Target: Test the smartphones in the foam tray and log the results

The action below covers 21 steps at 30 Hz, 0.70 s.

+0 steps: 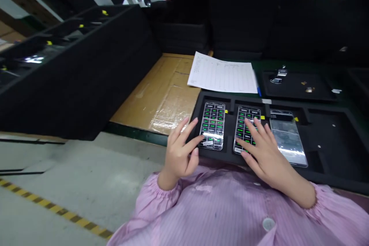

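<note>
Three phones lie side by side in a black foam tray [331, 138] in front of me. The left phone [213, 123] and the middle phone [245, 125] show grids of green cells. The right phone [286, 136] has a pale, glossy screen. My left hand [180, 153] is open, its fingers spread, a fingertip touching the lower edge of the left phone. My right hand [263, 148] is open too, fingers stretched flat over the lower part of the middle phone. Both hands hold nothing. My sleeves are pink.
A printed sheet [223, 73] with a blue pen beside it lies behind the tray. A second black tray [296, 86] holds small metal parts. A flat cardboard sheet [161, 92] lies left. A long black rack [72, 65] stands at left. Two people stand behind the black partition.
</note>
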Each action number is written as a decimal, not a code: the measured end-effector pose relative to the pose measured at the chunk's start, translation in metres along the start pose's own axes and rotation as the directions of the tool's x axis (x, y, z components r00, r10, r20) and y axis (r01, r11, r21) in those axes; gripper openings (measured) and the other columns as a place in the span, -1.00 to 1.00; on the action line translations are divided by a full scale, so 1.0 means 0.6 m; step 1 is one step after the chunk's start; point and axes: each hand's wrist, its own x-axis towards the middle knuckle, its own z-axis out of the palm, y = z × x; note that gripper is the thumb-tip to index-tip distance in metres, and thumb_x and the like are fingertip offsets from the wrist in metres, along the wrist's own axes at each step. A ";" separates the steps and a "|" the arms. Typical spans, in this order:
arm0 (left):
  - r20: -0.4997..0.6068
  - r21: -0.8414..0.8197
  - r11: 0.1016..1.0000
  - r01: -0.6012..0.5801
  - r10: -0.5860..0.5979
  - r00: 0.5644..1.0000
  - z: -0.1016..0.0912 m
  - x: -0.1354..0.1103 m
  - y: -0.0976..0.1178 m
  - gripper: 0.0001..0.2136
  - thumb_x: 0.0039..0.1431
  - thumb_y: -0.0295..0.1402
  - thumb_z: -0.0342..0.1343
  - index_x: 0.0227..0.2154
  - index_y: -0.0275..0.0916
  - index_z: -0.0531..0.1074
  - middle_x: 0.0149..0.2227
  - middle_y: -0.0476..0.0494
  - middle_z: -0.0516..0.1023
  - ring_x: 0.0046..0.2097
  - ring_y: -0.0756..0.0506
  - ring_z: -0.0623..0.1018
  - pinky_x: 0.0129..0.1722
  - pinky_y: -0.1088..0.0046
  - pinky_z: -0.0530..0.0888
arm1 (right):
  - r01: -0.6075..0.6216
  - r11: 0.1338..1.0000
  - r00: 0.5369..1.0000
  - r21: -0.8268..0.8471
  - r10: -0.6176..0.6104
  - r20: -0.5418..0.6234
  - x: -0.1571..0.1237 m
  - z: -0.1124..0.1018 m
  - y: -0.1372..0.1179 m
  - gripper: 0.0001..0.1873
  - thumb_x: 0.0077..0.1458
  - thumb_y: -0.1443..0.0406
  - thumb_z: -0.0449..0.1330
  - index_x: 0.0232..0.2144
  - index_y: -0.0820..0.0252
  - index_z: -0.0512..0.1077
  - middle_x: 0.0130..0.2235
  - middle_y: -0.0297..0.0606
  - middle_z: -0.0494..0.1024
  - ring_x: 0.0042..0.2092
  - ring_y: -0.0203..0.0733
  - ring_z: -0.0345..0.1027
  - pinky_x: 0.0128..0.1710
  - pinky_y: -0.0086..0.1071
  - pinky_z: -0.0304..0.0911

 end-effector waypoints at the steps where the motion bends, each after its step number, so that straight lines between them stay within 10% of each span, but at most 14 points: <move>1: 0.016 0.017 1.000 0.001 -0.001 1.000 0.001 -0.001 0.000 -0.69 0.21 -0.42 -0.05 -0.10 -0.27 0.55 0.32 -0.31 0.32 0.37 -0.36 0.23 0.21 -0.06 0.33 | -0.001 1.000 1.000 0.006 0.001 -0.014 -0.002 0.003 0.002 -0.59 0.39 0.21 -0.04 0.09 0.21 0.48 0.44 0.05 -0.04 0.46 0.28 -0.30 0.31 0.36 -0.11; 7: 0.151 0.121 0.993 0.012 -0.030 0.988 0.004 -0.003 -0.007 -0.68 0.24 -0.36 0.00 -0.02 -0.25 0.53 0.41 -0.31 0.16 0.43 -0.40 0.10 0.26 -0.09 0.25 | -0.035 0.998 0.993 0.061 0.041 -0.113 -0.033 -0.025 0.018 -0.58 0.39 0.19 -0.03 0.16 0.21 0.40 0.46 -0.03 -0.10 0.46 0.24 -0.26 0.34 0.30 -0.08; 11: 0.127 0.126 0.991 0.051 -0.067 0.990 0.011 0.011 -0.015 -0.51 0.27 -0.36 -0.06 0.25 -0.28 0.32 0.22 -0.35 0.44 0.24 -0.34 0.38 0.15 0.04 0.37 | -0.161 0.987 0.958 0.002 0.157 -0.242 -0.036 -0.098 0.101 -0.63 0.34 0.20 0.02 0.08 0.14 0.46 0.37 -0.08 0.20 0.37 0.16 0.08 0.32 0.14 0.07; 16: 0.161 0.289 0.940 0.183 -0.236 0.958 0.055 0.055 -0.006 -0.43 0.35 -0.30 -0.17 0.36 -0.45 0.12 -0.14 -0.39 0.63 0.08 -0.38 0.50 0.10 -0.03 0.38 | -0.674 0.732 0.699 0.100 0.676 -0.234 0.012 -0.182 0.290 -0.80 0.20 0.27 0.16 -0.22 0.21 0.57 -0.11 -0.05 0.61 -0.03 0.06 0.48 0.08 -0.05 0.31; 21: 0.165 0.234 0.887 0.398 -0.439 0.883 0.090 0.076 0.015 -0.33 0.33 -0.23 -0.21 0.33 -0.71 0.05 0.08 -0.70 0.47 0.16 -0.47 0.44 0.16 -0.19 0.33 | -0.726 0.663 0.651 0.182 0.748 -0.132 0.076 -0.165 0.400 -0.77 0.27 0.24 0.20 -0.35 0.30 0.52 -0.34 -0.22 0.56 -0.29 -0.20 0.45 -0.12 -0.22 0.39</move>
